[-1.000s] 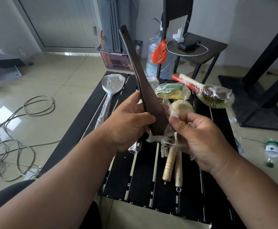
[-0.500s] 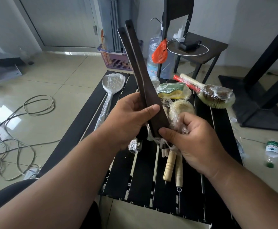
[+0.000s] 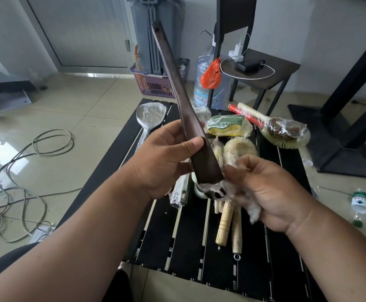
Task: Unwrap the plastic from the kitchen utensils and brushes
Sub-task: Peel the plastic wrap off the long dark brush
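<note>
Black slatted table [image 3: 286,247], centre to lower right of frame, bearing the wrapped utensils. Dark wooden spatula [image 3: 186,110], held above the table at frame centre, handle tilted toward the upper left, broad end down between both hands. Left hand [image 3: 166,162], left of centre, fingers and thumb curled round the spatula's lower shaft. Right hand [image 3: 271,192], just right of the blade, gripping crumpled clear plastic wrap [image 3: 225,190] that clings to the blade's bottom edge. Wrapped sponge [image 3: 226,125], directly behind the hands.
</note>
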